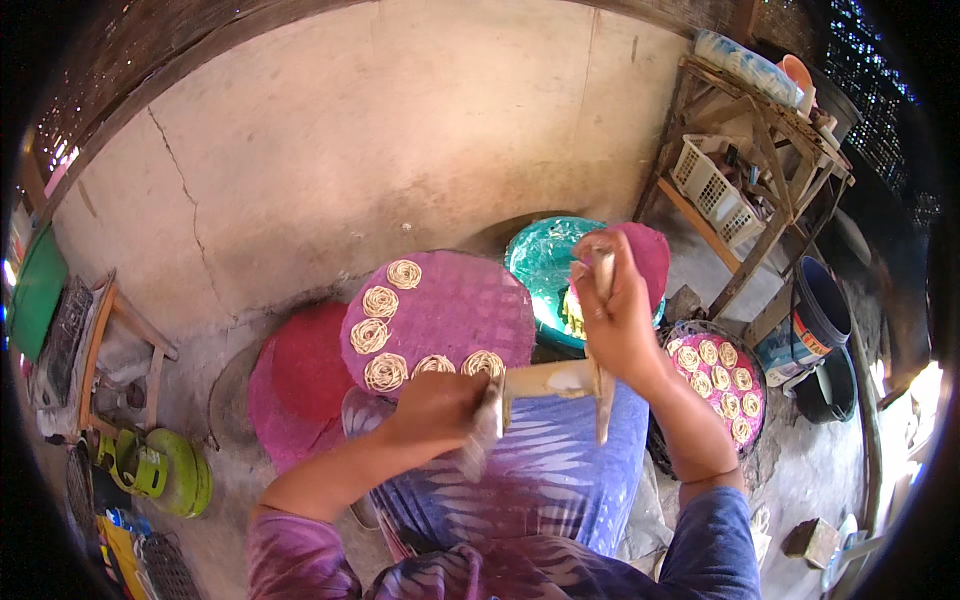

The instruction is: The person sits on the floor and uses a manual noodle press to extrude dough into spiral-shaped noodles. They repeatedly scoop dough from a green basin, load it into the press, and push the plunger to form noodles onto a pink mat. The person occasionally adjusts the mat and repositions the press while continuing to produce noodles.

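My left hand is closed on the left end of a pale press-like tool, held horizontally over my lap. My right hand grips the upright handle at its right end. Behind it, a round pink mat carries several noodle nests along its left and near edges. A teal basin stands beyond, with a magenta round sheet and something yellowish inside, partly hidden by my right hand. Patterned purple cloth covers my lap.
At right, a tray of noodle nests, buckets and a wooden rack with a white basket. At left, red and pink round mats, a green gas cylinder and a wooden stool. A cracked wall is behind.
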The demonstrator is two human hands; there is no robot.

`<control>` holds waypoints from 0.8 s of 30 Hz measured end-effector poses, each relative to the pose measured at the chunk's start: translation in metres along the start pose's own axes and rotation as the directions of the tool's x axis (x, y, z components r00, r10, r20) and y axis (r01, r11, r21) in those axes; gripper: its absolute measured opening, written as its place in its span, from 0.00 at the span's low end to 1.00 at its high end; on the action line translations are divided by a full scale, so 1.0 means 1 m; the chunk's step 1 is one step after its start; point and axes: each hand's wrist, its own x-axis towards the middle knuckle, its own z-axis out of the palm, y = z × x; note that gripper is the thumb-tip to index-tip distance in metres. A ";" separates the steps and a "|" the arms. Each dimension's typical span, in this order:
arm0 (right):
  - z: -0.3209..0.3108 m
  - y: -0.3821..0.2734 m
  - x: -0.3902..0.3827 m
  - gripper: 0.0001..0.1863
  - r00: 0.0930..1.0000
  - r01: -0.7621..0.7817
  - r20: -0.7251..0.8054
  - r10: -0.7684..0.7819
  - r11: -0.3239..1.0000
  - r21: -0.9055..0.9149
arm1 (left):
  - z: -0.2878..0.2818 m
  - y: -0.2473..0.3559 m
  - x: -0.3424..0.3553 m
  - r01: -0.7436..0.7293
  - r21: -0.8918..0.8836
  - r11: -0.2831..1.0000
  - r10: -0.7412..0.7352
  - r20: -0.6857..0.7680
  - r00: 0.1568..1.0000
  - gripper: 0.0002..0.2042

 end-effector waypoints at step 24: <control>-0.011 0.222 -0.138 0.48 0.339 -0.561 -0.212 0.917 0.377 0.737 | -0.077 -0.077 0.017 -0.841 -0.302 0.448 -0.492 -0.869 0.050 0.09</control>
